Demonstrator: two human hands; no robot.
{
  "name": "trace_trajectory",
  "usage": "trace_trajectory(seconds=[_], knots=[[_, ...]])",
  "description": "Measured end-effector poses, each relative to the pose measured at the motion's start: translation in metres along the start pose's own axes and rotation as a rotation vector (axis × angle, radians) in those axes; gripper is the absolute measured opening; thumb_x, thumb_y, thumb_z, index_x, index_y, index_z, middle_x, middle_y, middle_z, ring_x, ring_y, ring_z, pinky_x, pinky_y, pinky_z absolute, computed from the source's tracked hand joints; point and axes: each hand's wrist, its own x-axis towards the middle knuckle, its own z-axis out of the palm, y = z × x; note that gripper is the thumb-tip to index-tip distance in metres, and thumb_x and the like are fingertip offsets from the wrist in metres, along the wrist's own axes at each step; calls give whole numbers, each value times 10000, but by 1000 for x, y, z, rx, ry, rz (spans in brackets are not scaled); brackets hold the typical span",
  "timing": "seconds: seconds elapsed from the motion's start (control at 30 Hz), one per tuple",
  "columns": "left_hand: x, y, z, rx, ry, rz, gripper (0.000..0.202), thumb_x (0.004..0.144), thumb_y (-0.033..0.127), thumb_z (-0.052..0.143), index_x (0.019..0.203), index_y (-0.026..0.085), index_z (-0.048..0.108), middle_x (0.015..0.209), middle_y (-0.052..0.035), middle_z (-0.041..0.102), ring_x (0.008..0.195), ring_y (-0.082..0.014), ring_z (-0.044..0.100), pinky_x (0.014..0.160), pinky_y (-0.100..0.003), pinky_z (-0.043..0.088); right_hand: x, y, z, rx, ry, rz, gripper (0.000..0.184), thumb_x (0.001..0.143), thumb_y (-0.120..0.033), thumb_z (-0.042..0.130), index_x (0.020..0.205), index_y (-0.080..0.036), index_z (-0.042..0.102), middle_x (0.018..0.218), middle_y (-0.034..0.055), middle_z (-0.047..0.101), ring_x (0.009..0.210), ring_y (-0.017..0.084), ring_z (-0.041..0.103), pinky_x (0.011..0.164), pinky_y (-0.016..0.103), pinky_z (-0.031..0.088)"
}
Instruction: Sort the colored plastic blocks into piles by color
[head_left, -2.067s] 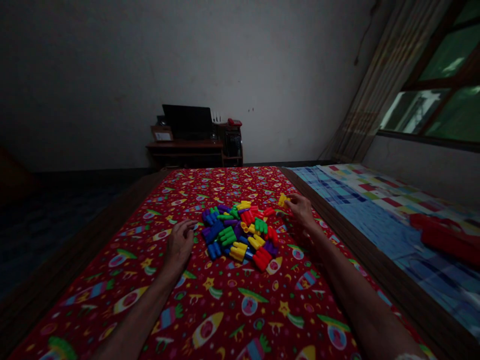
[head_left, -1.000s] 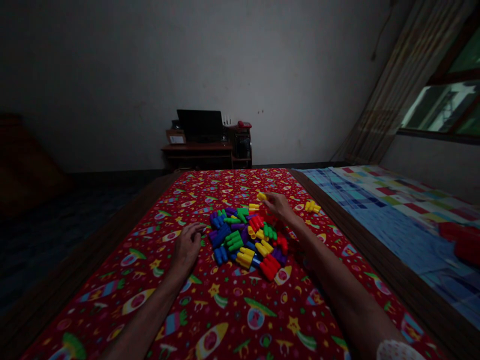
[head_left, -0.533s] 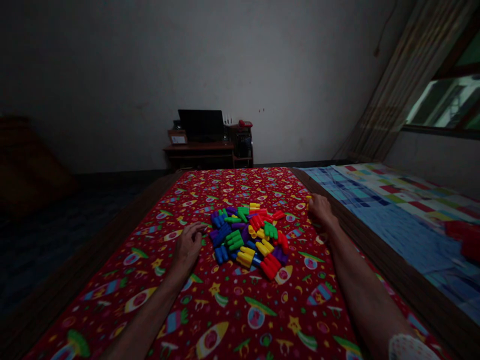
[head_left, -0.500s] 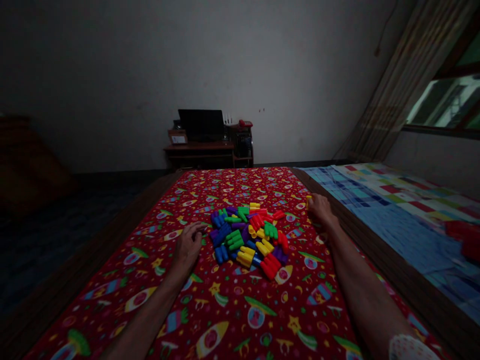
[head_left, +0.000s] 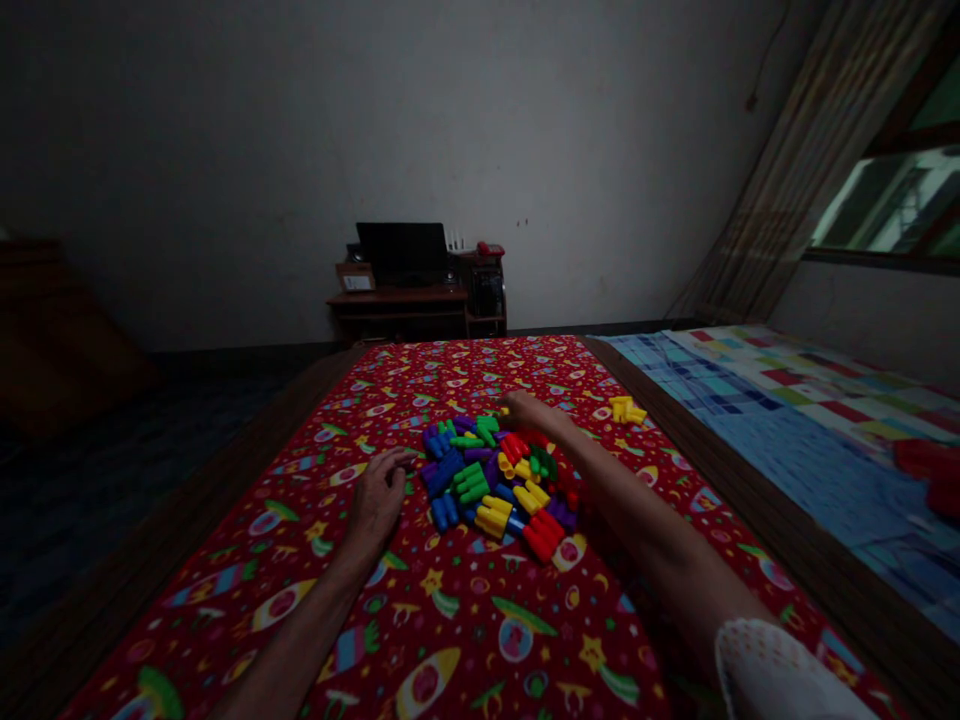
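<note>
A pile of plastic toy building blocks in blue, green, purple, yellow and red lies on a red rocket-print cloth. At the pile's far edge my right hand has its fingers closed on a yellow block, mostly hidden by the hand. My left hand rests on the cloth just left of the blue blocks, fingers loosely bent and apart, holding nothing. Off to the right, near the table's edge, sit yellow blocks set apart from the pile.
The cloth covers a table with a brown border. To the right is a bed with a blue checked sheet. Against the far wall stands a desk with a monitor and a red telephone.
My right hand has left the yellow blocks at the right edge and moved left to the pile's far side, onto a yellow block. My left hand has stayed in place.
</note>
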Motion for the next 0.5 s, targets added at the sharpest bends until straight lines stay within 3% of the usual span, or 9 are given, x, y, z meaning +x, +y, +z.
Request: trace_trajectory(seconds=[0.1, 0.2, 0.33, 0.5], knots=[[1, -2, 2, 0, 16, 16, 304, 788, 286, 418, 844, 205, 705, 1055, -89, 683, 1030, -250, 635, 963, -438, 517, 5, 2, 4, 8, -13, 9, 272, 761, -170, 687, 1027, -162, 745, 959, 90, 745, 901, 204, 665, 758, 244, 473], [1, -3, 3, -18, 16, 20, 303, 791, 289, 420, 854, 201, 702, 1054, -88, 682, 1016, -243, 635, 954, -429, 523, -10, 21, -4, 25, 126, 52, 377, 787, -147, 641, 1160, -163, 693, 1027, 87, 737, 926, 196, 656, 796, 258, 468], [1, -2, 3, -23, 0, 2, 305, 782, 281, 421, 866, 193, 700, 1062, -94, 680, 991, -237, 641, 942, -412, 530, -49, 62, -27, -72, 332, 224, 403, 882, -165, 515, 1271, -135, 619, 1134, 141, 703, 999, 212, 640, 832, 277, 448], [1, -3, 4, -8, 11, 2, 328, 785, 297, 406, 857, 176, 702, 1052, -113, 676, 1018, -260, 635, 977, -446, 502, -97, 106, -48, -328, 211, 486, 297, 880, -170, 503, 1093, -144, 709, 1070, 180, 706, 1053, 283, 613, 844, 354, 423]])
